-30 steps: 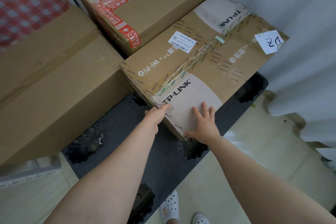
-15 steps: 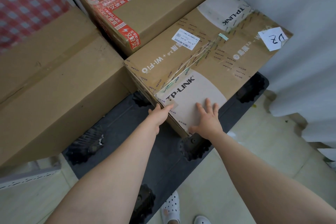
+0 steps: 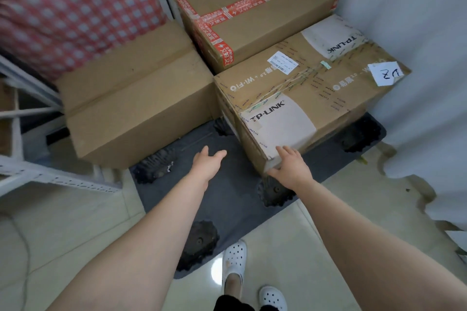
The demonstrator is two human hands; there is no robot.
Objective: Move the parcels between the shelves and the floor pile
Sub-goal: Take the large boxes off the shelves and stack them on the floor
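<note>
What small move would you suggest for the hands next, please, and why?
Probably lift the right hand off the TP-LINK box. The box seems settled on the dark platform against the plain box, and the left hand hovers open, clear of it.

Left hand (image 3: 207,163): off the TP-LINK box (image 3: 303,98), open above the dark pallet (image 3: 227,197) (touching nothing).
Right hand (image 3: 290,166): drawn back to its near corner.
</note>
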